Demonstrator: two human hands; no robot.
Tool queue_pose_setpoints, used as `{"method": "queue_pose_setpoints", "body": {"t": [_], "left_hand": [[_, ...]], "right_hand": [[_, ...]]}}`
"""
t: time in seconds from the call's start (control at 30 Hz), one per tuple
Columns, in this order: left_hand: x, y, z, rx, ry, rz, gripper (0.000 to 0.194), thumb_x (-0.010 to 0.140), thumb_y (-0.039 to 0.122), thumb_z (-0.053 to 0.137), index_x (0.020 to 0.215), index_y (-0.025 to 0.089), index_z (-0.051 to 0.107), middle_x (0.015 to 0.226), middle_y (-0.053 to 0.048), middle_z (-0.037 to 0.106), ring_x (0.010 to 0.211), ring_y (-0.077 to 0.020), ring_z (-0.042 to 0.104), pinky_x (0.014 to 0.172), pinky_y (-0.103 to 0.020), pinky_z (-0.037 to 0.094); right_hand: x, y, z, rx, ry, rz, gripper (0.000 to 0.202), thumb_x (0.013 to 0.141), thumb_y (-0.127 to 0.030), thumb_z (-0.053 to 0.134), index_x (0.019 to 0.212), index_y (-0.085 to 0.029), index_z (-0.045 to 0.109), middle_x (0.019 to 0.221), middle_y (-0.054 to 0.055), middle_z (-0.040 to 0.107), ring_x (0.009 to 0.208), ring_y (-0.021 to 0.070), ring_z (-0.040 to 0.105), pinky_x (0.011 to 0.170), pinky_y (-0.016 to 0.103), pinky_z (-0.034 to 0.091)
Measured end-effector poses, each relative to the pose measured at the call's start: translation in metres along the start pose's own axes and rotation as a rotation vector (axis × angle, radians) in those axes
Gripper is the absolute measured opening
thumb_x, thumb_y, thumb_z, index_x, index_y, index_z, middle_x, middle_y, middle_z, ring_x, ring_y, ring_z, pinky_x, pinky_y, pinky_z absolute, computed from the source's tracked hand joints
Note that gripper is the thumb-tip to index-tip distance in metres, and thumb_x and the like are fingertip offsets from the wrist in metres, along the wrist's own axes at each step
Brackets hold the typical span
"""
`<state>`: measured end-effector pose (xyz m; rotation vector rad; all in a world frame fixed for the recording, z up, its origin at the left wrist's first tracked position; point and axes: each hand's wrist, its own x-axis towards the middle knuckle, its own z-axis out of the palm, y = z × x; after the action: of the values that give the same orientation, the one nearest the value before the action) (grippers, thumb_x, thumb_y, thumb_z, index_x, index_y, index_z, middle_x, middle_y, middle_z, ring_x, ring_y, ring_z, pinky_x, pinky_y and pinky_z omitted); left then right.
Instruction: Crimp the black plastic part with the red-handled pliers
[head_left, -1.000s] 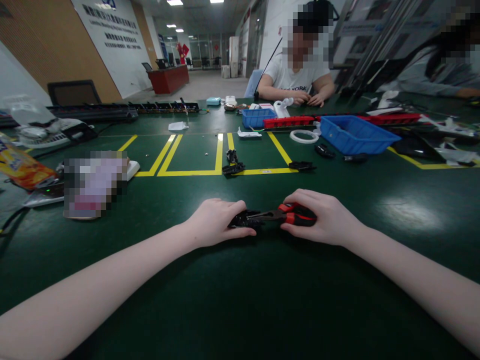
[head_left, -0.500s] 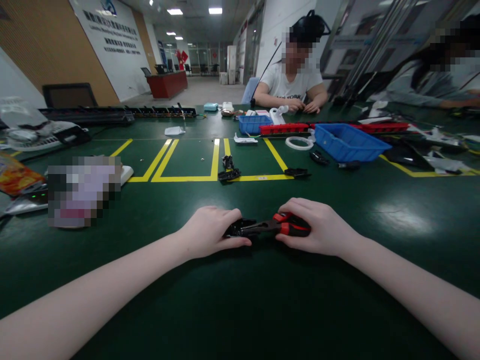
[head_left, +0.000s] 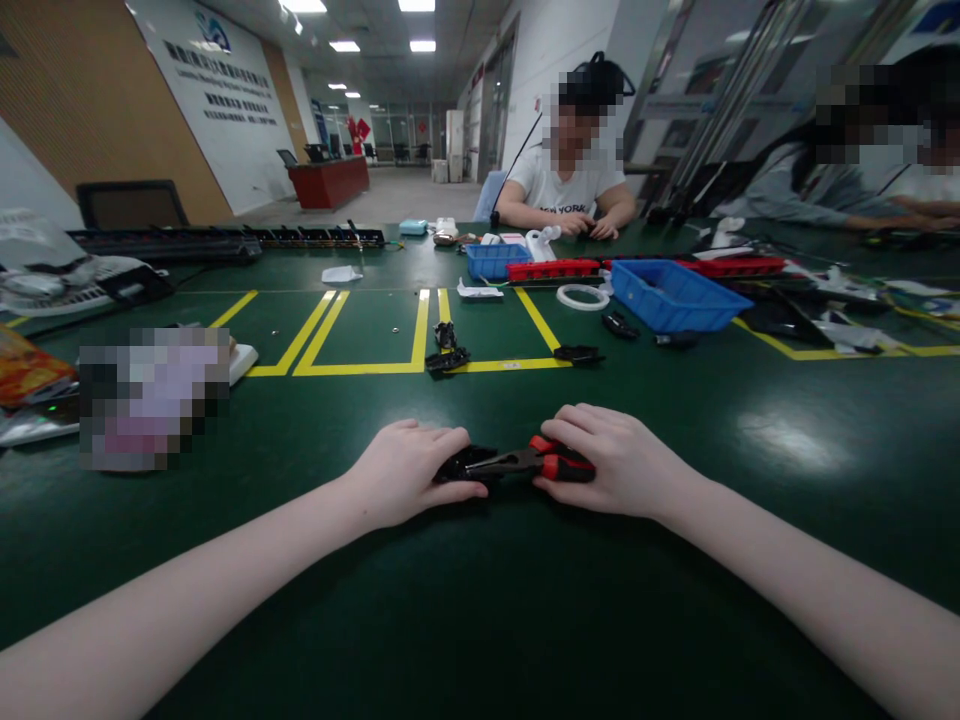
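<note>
"Changes since the earlier frames?"

"View shifted: table items appear lower and further left; a white-clad co-worker (head_left: 924, 184) newly visible, far right. Both grips unchanged."

"Left hand (head_left: 405, 470)?"

"One, clamped on a black part (head_left: 456, 463), thumb nearer the wearer, fingers beyond; partly hidden."

"Right hand (head_left: 611, 462)?"

"One, curled round red-and-black handles of pliers (head_left: 517, 461), nose pointing left, against the black part."

"Location?"

"Between the hands, at the green table (head_left: 480, 600), nearer than the yellow tape (head_left: 360, 370). Contact with tabletop: cannot tell."
</note>
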<state>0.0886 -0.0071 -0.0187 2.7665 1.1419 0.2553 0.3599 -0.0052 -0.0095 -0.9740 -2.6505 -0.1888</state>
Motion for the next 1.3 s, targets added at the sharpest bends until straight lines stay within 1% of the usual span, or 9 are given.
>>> {"method": "queue_pose_setpoints", "body": {"t": [0.2,0.37,0.53,0.97,1.07,1.13,1.2,1.27,1.3], "left_hand": [[0.000,-0.001,-0.003,0.035,0.027,-0.002,0.043,0.092,0.061,0.042,0.109,0.023,0.052,0.098,-0.002,0.062,0.073,-0.0173,0.059,0.065,-0.031,0.043],[-0.001,-0.003,-0.001,0.032,0.058,-0.002,0.043,0.091,0.060,0.044,0.108,0.022,0.054,0.103,-0.004,0.057,0.084,-0.0196,0.056,0.066,-0.031,0.046],[-0.001,-0.003,0.001,0.003,0.082,-0.003,0.042,0.089,0.058,0.050,0.109,0.022,0.055,0.113,-0.005,0.054,0.094,-0.0216,0.052,0.075,-0.035,0.048],[-0.002,-0.003,0.001,-0.075,0.064,-0.030,0.043,0.085,0.054,0.056,0.115,0.023,0.055,0.124,-0.005,0.053,0.105,-0.0241,0.052,0.085,-0.040,0.047],[-0.001,-0.003,-0.004,-0.091,0.106,-0.029,0.054,0.081,0.054,0.061,0.123,0.022,0.050,0.127,-0.007,0.052,0.108,-0.0254,0.052,0.088,-0.042,0.047],[-0.002,0.002,-0.014,-0.097,0.174,-0.006,0.058,0.081,0.051,0.063,0.127,0.021,0.047,0.130,-0.009,0.051,0.113,-0.0266,0.052,0.092,-0.043,0.046],[-0.010,0.014,-0.025,-0.117,0.243,0.056,0.043,0.087,0.042,0.058,0.123,0.021,0.051,0.126,-0.009,0.056,0.113,-0.0249,0.053,0.093,-0.042,0.046],[-0.029,0.031,-0.030,-0.172,0.302,0.174,0.029,0.089,0.039,0.053,0.115,0.024,0.057,0.114,-0.008,0.063,0.107,-0.0238,0.057,0.089,-0.041,0.049],[-0.043,0.041,-0.028,-0.171,0.281,0.217,0.027,0.090,0.041,0.053,0.113,0.030,0.059,0.109,-0.005,0.065,0.104,-0.0242,0.058,0.087,-0.042,0.050]], "right_hand": [[-0.001,0.003,0.005,0.050,0.051,0.055,0.039,0.078,-0.049,0.062,0.100,-0.017,0.059,0.096,0.011,0.065,0.083,0.0228,0.061,0.070,0.036,0.050],[-0.002,0.007,0.004,0.121,0.089,0.108,0.038,0.077,-0.047,0.064,0.101,-0.018,0.058,0.096,0.010,0.064,0.081,0.0217,0.061,0.069,0.036,0.051],[-0.003,0.010,0.002,0.169,0.120,0.175,0.037,0.078,-0.046,0.064,0.102,-0.019,0.057,0.097,0.008,0.064,0.083,0.0207,0.062,0.070,0.035,0.051],[-0.003,0.010,-0.001,0.173,0.144,0.188,0.035,0.078,-0.045,0.064,0.101,-0.019,0.059,0.097,0.008,0.066,0.083,0.0219,0.063,0.070,0.036,0.051],[-0.003,0.009,-0.002,0.169,0.154,0.200,0.035,0.078,-0.046,0.064,0.101,-0.020,0.059,0.097,0.008,0.066,0.084,0.0218,0.063,0.071,0.035,0.051],[-0.003,0.010,-0.001,0.132,0.144,0.235,0.035,0.079,-0.048,0.063,0.101,-0.020,0.059,0.097,0.008,0.066,0.083,0.0218,0.063,0.070,0.035,0.050],[-0.003,0.013,0.001,0.076,0.112,0.295,0.038,0.079,-0.051,0.061,0.100,-0.020,0.059,0.098,0.008,0.065,0.083,0.0221,0.062,0.069,0.035,0.049],[-0.003,0.016,0.005,0.027,0.071,0.352,0.041,0.080,-0.055,0.060,0.100,-0.020,0.059,0.098,0.008,0.065,0.083,0.0226,0.061,0.069,0.035,0.048],[-0.002,0.018,0.006,0.008,0.054,0.370,0.042,0.080,-0.057,0.059,0.100,-0.020,0.059,0.099,0.008,0.064,0.083,0.0230,0.061,0.069,0.036,0.047]]}}
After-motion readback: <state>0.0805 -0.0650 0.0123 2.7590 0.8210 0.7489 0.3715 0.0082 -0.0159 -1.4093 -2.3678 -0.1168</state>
